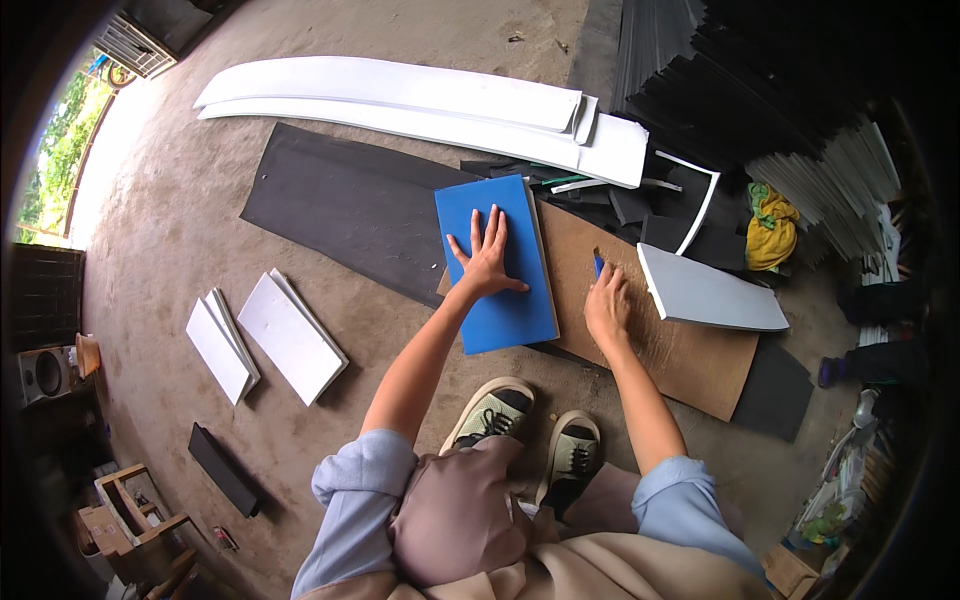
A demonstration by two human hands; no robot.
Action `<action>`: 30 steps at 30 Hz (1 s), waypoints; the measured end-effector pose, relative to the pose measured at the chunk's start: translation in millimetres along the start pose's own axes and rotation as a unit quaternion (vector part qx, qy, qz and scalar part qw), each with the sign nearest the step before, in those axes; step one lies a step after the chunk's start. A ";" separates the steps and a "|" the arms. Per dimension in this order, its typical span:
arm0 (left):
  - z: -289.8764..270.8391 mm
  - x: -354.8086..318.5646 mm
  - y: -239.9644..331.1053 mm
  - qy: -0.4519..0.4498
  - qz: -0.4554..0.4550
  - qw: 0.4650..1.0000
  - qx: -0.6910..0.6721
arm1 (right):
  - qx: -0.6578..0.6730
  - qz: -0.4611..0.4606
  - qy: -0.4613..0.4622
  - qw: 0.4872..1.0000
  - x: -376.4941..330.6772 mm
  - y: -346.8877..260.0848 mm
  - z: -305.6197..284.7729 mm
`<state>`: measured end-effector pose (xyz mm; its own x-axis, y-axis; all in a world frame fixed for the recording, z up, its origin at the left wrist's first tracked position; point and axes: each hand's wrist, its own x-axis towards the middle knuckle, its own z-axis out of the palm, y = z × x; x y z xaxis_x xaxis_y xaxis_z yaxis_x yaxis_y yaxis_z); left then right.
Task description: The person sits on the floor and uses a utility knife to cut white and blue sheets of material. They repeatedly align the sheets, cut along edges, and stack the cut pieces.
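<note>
1. The blue board lies flat on the concrete floor, its right long edge over a white sheet and a brown cardboard sheet; all places below are told from this board.
2. Its right edge runs straight from far to near, and a thin white strip shows along it.
3. Just right of that edge the cardboard is bare as far as a grey-white panel, which lies farther right and partly on the cardboard.
4. Left of the board a large black mat spreads over the floor; farther left lie two small stacks of white panels, well apart from the board.
5. Beyond the board's far end lie long white sheets and black offcuts.
6. Near the board's near end stand the person's two shoes, with bare floor to the left of them.
7. The left hand is spread open, fingers splayed, palm pressed flat on the board's middle.
8. The right hand rests on the cardboard just right of the board, fingers curled closed around a small blue tool whose tip points away from the person; whether the tip touches the cardboard cannot be told.
</note>
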<state>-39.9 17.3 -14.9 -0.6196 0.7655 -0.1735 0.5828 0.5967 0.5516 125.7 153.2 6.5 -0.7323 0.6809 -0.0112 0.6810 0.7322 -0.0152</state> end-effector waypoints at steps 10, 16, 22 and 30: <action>11.6 -0.1 -14.8 0.097 0.027 0.995 -0.017 | 0.374 0.037 0.030 0.926 -14.2 -71.2 21.3; -8.5 -11.7 7.7 0.126 -0.018 0.988 -0.086 | 0.505 0.097 -0.034 0.857 5.9 -70.0 8.4; -10.6 -11.9 28.0 0.132 -0.077 0.983 -0.096 | 0.551 0.077 -0.034 0.830 2.3 -78.7 19.3; -12.1 -17.1 -17.1 0.215 -0.068 0.974 0.006 | 0.488 0.111 -0.010 0.866 -10.8 -77.7 -25.2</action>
<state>-45.7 -8.9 -11.5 -0.8529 0.5093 0.1145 0.4843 0.6902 0.5376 80.8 89.4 33.0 -0.5902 0.7950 -0.1403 0.4863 0.2114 -0.8478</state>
